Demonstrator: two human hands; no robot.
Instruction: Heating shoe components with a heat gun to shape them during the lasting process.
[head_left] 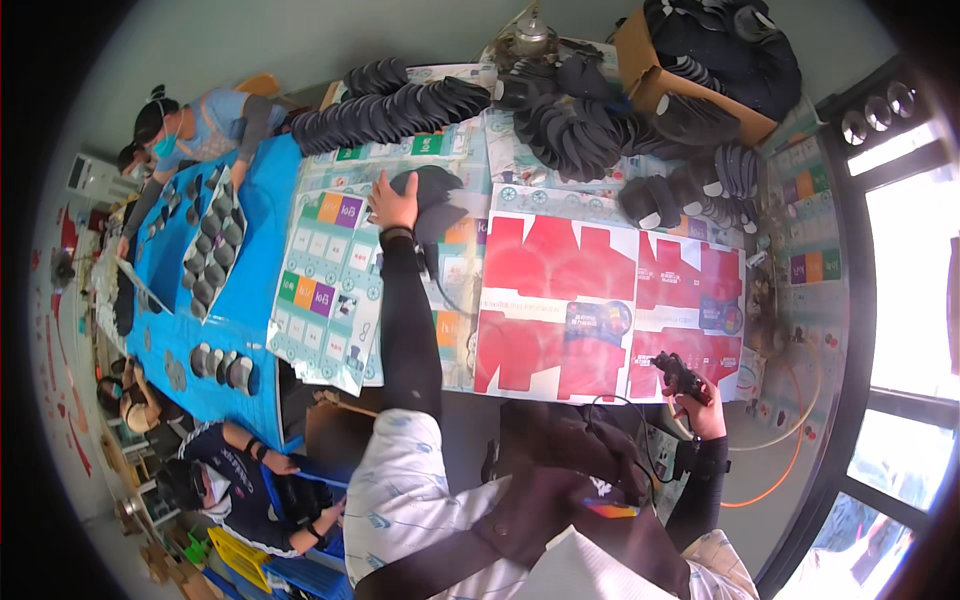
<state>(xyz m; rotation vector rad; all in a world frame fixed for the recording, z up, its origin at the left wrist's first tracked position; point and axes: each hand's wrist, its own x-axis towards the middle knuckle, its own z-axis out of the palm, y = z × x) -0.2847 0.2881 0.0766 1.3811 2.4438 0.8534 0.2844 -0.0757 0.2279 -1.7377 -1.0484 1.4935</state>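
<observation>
My left hand (393,204) reaches out over the table, its fingers spread at the left edge of a few dark, insole-shaped pieces (436,198). Whether any fingertip presses on them cannot be made out. My right hand (703,408) is closed around the handle of a black spray gun (678,377), held over the table's near edge at the right. A pale hose hangs from the gun. Between my hands lie large white sheets printed with red box shapes (560,345).
Long rows of dark insole-shaped pieces (390,115) line the far side, with a stuffed cardboard box (645,70) at the back right. At left stands a blue-covered table (262,215), where a co-worker (215,120) handles dark pieces. Another person (235,480) sits nearer. An orange hose (785,470) curves at right.
</observation>
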